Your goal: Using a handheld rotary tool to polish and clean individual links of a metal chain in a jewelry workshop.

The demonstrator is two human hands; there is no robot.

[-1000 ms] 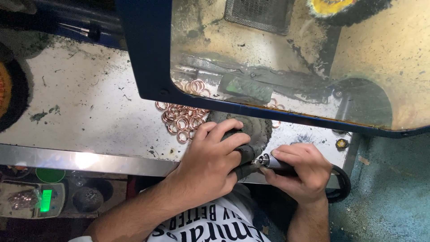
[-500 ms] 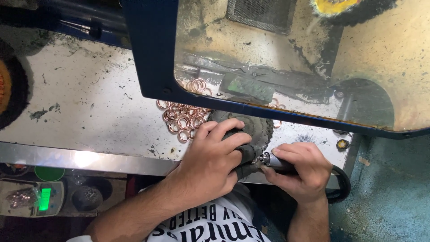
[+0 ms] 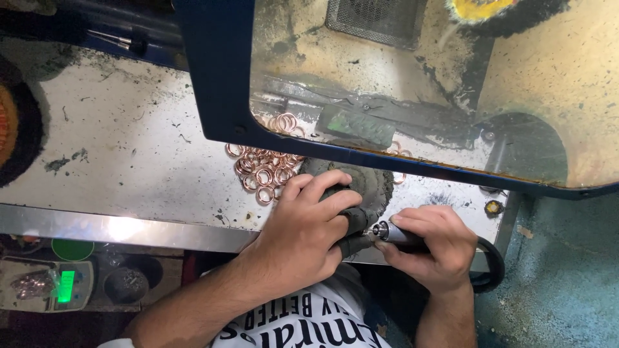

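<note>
My left hand [image 3: 304,227] is closed over a small dark piece [image 3: 351,219] held against a dark round buffing wheel [image 3: 367,183] at the bench's front edge. My right hand [image 3: 431,248] grips a slim black rotary handpiece [image 3: 398,235] whose metal tip meets the piece under my left fingers. A black hose [image 3: 491,270] loops back from the handpiece. Just left of the wheel lies a pile of several copper-coloured rings [image 3: 263,169] on the metal bench [image 3: 129,161].
A blue-framed, dust-coated clear shield [image 3: 419,77] hangs over the back of the bench. A black and orange wheel [image 3: 16,129] sits at the far left. Below the bench stand a small scale with a green display [image 3: 45,283] and a dark cup [image 3: 126,283].
Both hands stay in the same grip; only slight shifts of the fingers and the handpiece tip show.
</note>
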